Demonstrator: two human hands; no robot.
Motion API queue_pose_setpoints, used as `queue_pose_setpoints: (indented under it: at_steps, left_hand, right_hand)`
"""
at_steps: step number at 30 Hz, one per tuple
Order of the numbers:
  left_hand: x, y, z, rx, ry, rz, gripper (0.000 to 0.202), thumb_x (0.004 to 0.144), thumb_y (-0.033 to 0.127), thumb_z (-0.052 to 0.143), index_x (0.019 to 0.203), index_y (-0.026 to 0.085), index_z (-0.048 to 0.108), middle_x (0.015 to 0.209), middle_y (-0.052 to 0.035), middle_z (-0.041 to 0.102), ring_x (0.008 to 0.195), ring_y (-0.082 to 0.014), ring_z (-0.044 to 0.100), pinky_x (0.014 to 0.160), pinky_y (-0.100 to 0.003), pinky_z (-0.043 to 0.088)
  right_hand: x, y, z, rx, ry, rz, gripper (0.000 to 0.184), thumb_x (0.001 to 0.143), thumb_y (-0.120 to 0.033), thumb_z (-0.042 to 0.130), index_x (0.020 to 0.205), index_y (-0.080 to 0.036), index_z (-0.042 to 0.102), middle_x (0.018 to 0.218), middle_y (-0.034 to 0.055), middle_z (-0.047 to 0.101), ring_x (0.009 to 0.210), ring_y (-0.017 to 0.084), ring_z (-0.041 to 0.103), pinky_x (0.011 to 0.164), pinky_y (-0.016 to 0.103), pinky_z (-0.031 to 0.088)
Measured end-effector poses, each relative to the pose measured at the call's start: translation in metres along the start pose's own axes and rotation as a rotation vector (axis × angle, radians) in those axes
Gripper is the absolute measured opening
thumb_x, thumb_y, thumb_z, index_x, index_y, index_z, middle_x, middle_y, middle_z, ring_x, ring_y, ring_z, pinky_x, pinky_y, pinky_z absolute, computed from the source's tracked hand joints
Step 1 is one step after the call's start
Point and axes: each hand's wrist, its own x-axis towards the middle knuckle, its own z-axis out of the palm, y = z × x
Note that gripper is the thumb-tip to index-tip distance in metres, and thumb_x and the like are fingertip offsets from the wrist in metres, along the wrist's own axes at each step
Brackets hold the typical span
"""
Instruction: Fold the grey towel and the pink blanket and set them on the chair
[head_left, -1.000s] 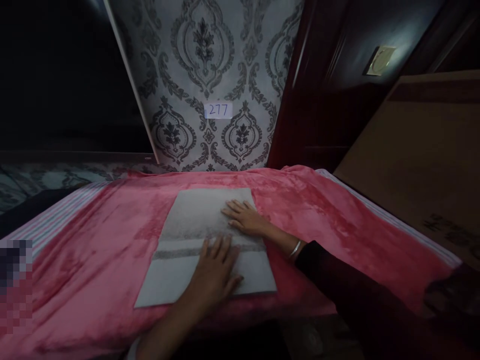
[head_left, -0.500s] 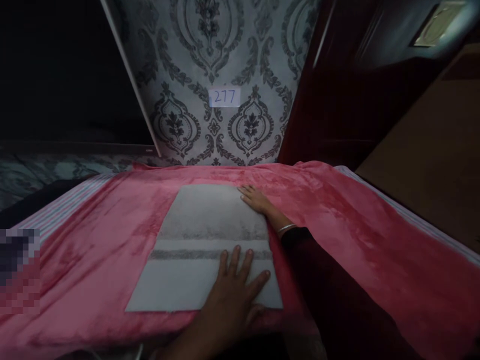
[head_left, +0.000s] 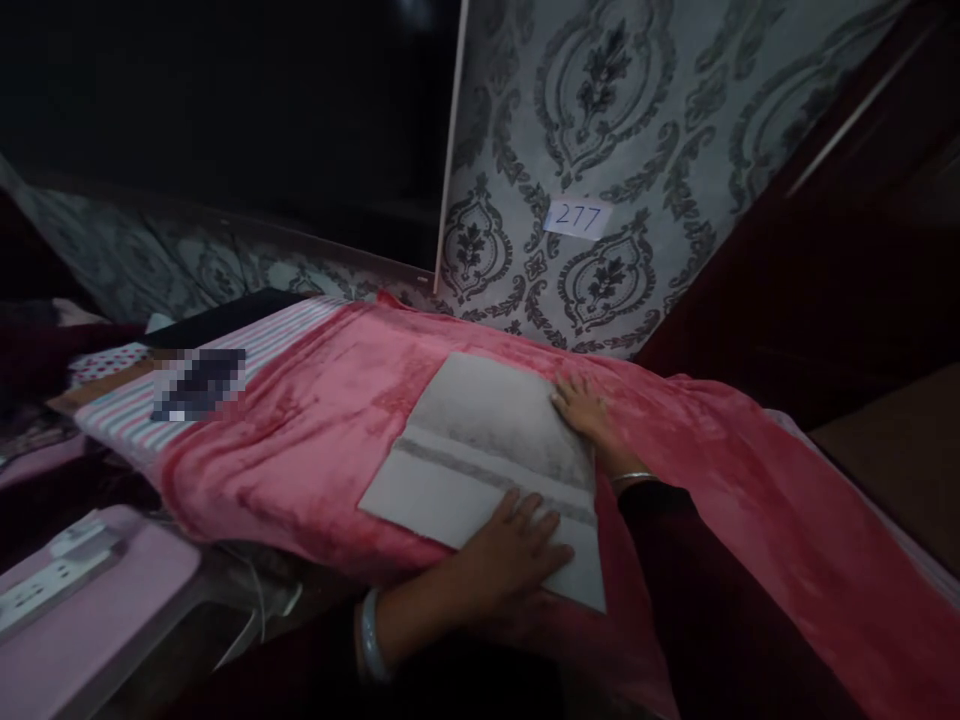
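A grey towel (head_left: 487, 410) with a pale band and a darker stripe lies flat on a pink plush blanket (head_left: 322, 400). My left hand (head_left: 514, 545) rests palm down on its near part, fingers spread, with a bracelet on the wrist. Further off, my right hand (head_left: 585, 408) lies flat with fingers apart over the towel's far right edge, partly on the blanket. Neither hand grips anything. The palms hide small patches of the towel.
A striped cloth (head_left: 135, 405) shows under the blanket at left, with a pixelated dark item (head_left: 202, 385) on it. A power strip (head_left: 56, 580) lies on a pink stool (head_left: 142, 570). Behind are a dark screen (head_left: 247, 120) and a paper marked 277 (head_left: 577, 218) on the wall.
My view has turned left and tilted, bringing the stool and power strip into sight. Both hands stay spread on the towel, which still lies flat.
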Motion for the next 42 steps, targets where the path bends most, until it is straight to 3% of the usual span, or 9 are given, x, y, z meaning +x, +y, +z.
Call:
queue_pose_setpoints:
  at_steps: [3,6,8,11,16,22,30,36,42]
  left_hand:
    - [-0.018,-0.016,-0.027,0.0,0.003,-0.103,0.047,0.099,0.049,0.053,0.135,0.022,0.062,0.144,-0.0127,0.061,0.141,-0.0295,0.049,0.123,-0.053,0.027]
    - [-0.043,-0.041,-0.045,0.043,0.032,-0.311,0.048,0.098,0.046,0.053,0.138,0.021,0.061,0.144,-0.0147,0.061,0.141,-0.0315,0.048,0.124,-0.056,0.024]
    - [-0.061,-0.055,-0.046,0.079,0.049,-0.431,0.056,0.095,0.049,0.057,0.145,0.023,0.057,0.151,-0.0157,0.054,0.145,-0.0358,0.042,0.123,-0.061,0.022]
    - [-0.081,-0.066,-0.035,0.123,0.069,-0.506,0.068,0.089,0.052,0.065,0.152,0.033,0.047,0.161,-0.0129,0.042,0.15,-0.0428,0.031,0.119,-0.069,0.02]
    - [-0.093,-0.068,-0.015,0.141,0.118,-0.494,0.074,0.086,0.047,0.07,0.155,0.04,0.042,0.163,-0.0109,0.039,0.151,-0.0449,0.029,0.117,-0.07,0.023]
    - [-0.095,-0.069,-0.01,0.121,0.189,-0.466,0.075,0.085,0.047,0.069,0.155,0.039,0.041,0.163,-0.0103,0.039,0.151,-0.0436,0.028,0.117,-0.07,0.023]
    - [-0.098,-0.069,-0.007,0.13,0.231,-0.451,0.075,0.086,0.048,0.067,0.156,0.038,0.04,0.165,-0.0077,0.036,0.152,-0.0421,0.027,0.119,-0.066,0.021]
    - [-0.098,-0.071,-0.01,0.14,0.224,-0.445,0.073,0.087,0.048,0.067,0.155,0.038,0.042,0.164,-0.009,0.039,0.15,-0.0424,0.03,0.119,-0.066,0.022]
    - [-0.095,-0.074,-0.009,0.156,0.252,-0.44,0.067,0.086,0.044,0.068,0.15,0.036,0.05,0.16,-0.0128,0.045,0.147,-0.0446,0.036,0.115,-0.068,0.027]
  right_hand:
    - [-0.017,-0.055,-0.008,-0.014,0.01,-0.284,0.06,0.105,-0.044,0.031,0.162,-0.029,0.03,0.171,0.0072,0.018,0.156,0.036,0.014,0.12,0.066,0.021]
    - [-0.037,-0.122,-0.003,0.009,-0.034,-0.642,0.056,0.106,-0.043,0.033,0.161,-0.036,0.03,0.171,0.0025,0.017,0.157,0.033,0.012,0.122,0.064,0.018]
    - [-0.045,-0.16,0.004,0.014,-0.085,-0.796,0.055,0.106,-0.044,0.034,0.161,-0.037,0.03,0.171,0.0014,0.02,0.157,0.03,0.013,0.123,0.061,0.017]
    - [-0.04,-0.191,0.013,0.007,-0.125,-0.853,0.058,0.106,-0.05,0.035,0.162,-0.034,0.029,0.17,0.0039,0.021,0.157,0.029,0.015,0.124,0.056,0.016]
    - [0.002,-0.195,0.016,-0.01,-0.127,-0.72,0.063,0.106,-0.057,0.031,0.163,-0.029,0.028,0.171,0.0075,0.018,0.157,0.028,0.015,0.125,0.052,0.017]
    - [0.055,-0.193,0.016,-0.052,-0.115,-0.567,0.062,0.107,-0.057,0.024,0.163,-0.029,0.028,0.171,0.0078,0.018,0.157,0.029,0.014,0.125,0.051,0.016]
    - [0.084,-0.194,0.017,-0.003,-0.115,-0.466,0.056,0.109,-0.047,0.024,0.162,-0.028,0.031,0.17,0.0066,0.021,0.156,0.024,0.019,0.125,0.052,0.018]
    - [0.066,-0.2,0.0,0.019,-0.15,-0.42,0.058,0.109,-0.047,0.023,0.164,-0.027,0.023,0.171,0.008,0.014,0.158,0.024,0.011,0.125,0.055,0.013]
    - [-0.025,-0.18,-0.007,-0.027,-0.101,-0.687,0.057,0.108,-0.052,0.032,0.161,-0.034,0.031,0.172,0.0038,0.014,0.158,0.029,0.008,0.125,0.059,0.011]
